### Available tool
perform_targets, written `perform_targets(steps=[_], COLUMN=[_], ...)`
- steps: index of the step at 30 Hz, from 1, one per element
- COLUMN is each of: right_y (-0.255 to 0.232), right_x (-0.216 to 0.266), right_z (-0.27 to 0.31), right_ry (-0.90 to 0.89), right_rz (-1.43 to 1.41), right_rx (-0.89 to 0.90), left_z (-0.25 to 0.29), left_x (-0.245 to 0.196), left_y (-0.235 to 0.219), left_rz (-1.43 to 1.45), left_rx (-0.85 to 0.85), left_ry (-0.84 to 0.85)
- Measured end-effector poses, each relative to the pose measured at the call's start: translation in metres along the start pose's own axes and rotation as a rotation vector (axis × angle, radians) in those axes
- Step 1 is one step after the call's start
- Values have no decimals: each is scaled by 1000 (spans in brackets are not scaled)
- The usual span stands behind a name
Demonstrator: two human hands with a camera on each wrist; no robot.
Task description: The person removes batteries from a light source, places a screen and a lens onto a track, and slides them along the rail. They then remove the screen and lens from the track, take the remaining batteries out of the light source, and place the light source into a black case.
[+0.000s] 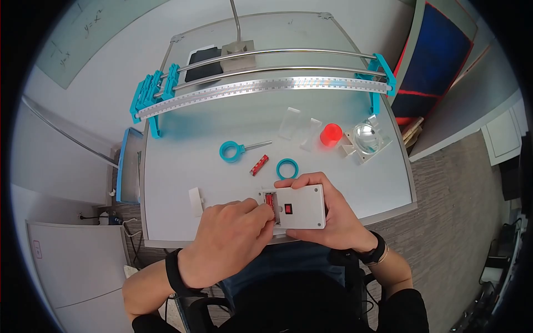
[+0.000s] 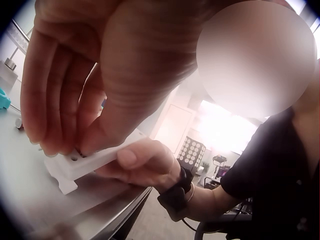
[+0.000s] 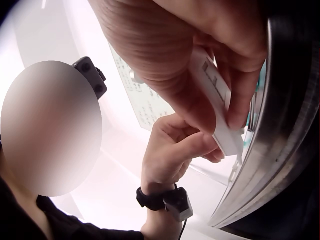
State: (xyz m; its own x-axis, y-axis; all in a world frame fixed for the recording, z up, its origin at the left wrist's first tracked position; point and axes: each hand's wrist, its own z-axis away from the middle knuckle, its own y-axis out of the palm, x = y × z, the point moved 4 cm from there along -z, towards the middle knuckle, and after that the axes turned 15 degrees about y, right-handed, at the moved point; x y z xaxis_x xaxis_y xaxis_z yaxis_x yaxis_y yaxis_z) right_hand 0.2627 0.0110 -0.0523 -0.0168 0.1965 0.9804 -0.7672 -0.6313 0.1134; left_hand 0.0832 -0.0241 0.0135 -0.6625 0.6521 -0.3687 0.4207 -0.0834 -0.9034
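Note:
My right hand (image 1: 333,213) grips a white plastic box (image 1: 304,206) from its right side, thumb along the near edge and fingers at the far edge. The box has a red rocker switch (image 1: 288,209) and an uncovered battery compartment at its left end. A red battery (image 1: 270,199) lies in that compartment, partly hidden by fingers. With curled fingertips, my left hand (image 1: 230,233) pinches at the battery; its thumb and fingers meet at the box in the left wrist view. A second red battery (image 1: 259,165) lies loose on the table beyond the hands.
A white cover (image 1: 196,202) lies left. Around the loose battery are a teal ring (image 1: 287,161), a teal ring with a handle (image 1: 229,151), clear plates (image 1: 290,123), a red cylinder (image 1: 331,135) and a mounted lens (image 1: 367,139). A ruler rail (image 1: 266,85) on teal supports spans the back.

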Motion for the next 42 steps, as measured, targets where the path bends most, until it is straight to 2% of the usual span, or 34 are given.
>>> perform_targets(steps=[12, 21, 25, 27, 30, 37, 42], right_y=[1, 1, 2, 1, 1, 2, 2], right_x=[-1, 0, -2, -1, -1, -1, 1], right_z=[-1, 0, -2, -2, -2, -2, -1], right_ry=[7, 32, 21, 19, 22, 19, 41], right_rz=[-17, -33, -47, -28, -19, -47, -10], right_rx=[-10, -1, 4, 0, -4, 0, -5], left_z=[10, 14, 14, 17, 20, 20, 18], left_x=[-4, 3, 6, 4, 7, 10, 10], left_y=[8, 12, 13, 16, 18, 9, 7], left_rz=[-30, -12, -36, -111, -118, -68, 27], left_rx=[-141, -184, -176, -219, -175, -149, -111], left_ry=[83, 227, 219, 295, 310, 289, 70])
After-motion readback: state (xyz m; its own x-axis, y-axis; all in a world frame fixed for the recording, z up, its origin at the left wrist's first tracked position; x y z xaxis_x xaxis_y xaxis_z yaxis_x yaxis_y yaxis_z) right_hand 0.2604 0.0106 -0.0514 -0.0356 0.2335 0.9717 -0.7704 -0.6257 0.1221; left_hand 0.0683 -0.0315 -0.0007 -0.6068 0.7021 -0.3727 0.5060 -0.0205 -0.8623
